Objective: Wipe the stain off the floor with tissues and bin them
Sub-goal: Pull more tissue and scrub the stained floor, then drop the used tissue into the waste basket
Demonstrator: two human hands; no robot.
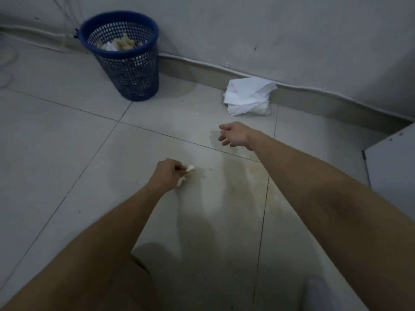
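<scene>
A faint yellowish stain spreads over the pale floor tiles between my two arms. My left hand is closed around a small crumpled tissue, low over the floor at the stain's left edge. My right hand hangs over the floor further away, fingers loosely apart and holding nothing. A pile of clean white tissues lies against the skirting beyond my right hand. A blue mesh bin stands at the wall to the far left, with used tissues inside.
A white cable runs along the skirting below the grey wall. A white cabinet corner juts in at the right. My knee and a white shoe are at the bottom edge. Loose cables lie at the far left.
</scene>
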